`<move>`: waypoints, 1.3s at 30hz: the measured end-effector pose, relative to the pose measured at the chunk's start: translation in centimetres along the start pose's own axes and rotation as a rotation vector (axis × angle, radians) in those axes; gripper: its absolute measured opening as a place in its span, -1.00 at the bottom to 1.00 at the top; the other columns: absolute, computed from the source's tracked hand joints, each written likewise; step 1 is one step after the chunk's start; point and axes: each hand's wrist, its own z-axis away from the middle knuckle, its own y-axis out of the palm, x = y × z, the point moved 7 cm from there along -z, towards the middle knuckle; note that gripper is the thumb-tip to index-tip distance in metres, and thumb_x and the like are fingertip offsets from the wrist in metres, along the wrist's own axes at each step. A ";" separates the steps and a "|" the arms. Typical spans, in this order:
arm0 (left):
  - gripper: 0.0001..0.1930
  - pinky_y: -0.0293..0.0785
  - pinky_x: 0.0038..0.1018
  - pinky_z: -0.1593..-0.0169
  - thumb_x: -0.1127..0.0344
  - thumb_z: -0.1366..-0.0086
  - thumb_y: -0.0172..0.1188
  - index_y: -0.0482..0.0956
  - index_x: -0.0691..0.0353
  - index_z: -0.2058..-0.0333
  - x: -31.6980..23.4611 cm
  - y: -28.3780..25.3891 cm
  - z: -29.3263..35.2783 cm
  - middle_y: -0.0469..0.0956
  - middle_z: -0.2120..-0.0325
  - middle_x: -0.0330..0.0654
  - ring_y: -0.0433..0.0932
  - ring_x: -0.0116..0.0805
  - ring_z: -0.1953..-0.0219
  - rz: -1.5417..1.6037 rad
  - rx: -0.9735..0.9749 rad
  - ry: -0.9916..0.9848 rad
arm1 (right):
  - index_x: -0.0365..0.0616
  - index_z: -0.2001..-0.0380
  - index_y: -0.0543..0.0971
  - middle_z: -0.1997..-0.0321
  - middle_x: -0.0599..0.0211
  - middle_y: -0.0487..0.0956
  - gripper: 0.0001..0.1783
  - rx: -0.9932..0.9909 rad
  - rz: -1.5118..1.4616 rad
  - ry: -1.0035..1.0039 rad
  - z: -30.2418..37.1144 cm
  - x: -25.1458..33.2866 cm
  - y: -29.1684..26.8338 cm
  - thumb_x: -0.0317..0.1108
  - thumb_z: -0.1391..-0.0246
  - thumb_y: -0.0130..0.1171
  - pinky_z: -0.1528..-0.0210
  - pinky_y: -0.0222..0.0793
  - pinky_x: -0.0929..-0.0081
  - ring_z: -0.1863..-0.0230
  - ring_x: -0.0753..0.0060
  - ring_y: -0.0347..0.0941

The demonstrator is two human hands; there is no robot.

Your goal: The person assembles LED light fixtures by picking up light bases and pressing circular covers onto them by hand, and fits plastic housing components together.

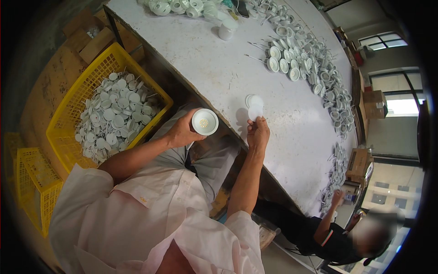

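Observation:
In my left hand (185,129) is a white round lamp housing (205,122), its open mouth facing up. Yellowish LED dots show on the plate inside it. The fingers of my right hand (258,133) pinch a thin white disc (256,111) by its near edge, over the table edge side. Just behind that disc, more white discs (249,98) show, partly covered by it; whether they lie on the table or are held too I cannot tell. The housing and the pinched disc are apart.
A white table (219,77) bears a long heap of white lamp parts with wires (292,59). A white cylinder (226,31) stands farther back. Left of me, a yellow crate (59,123) holds many white discs with wires. A co-worker (333,237) in dark clothes is at the table's right end.

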 end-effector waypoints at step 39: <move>-0.54 0.40 -0.45 -0.05 0.29 -0.33 -0.01 0.19 0.31 -0.15 -0.1 2.8 -1.2 0.40 0.02 -0.05 0.41 -0.34 -0.03 0.065 0.135 0.031 | 0.03 0.04 0.53 -0.11 0.36 0.45 -0.42 0.317 1.349 -1.250 14.4 -0.7 9.1 -0.42 0.29 0.29 0.06 0.30 0.29 -0.03 0.16 0.36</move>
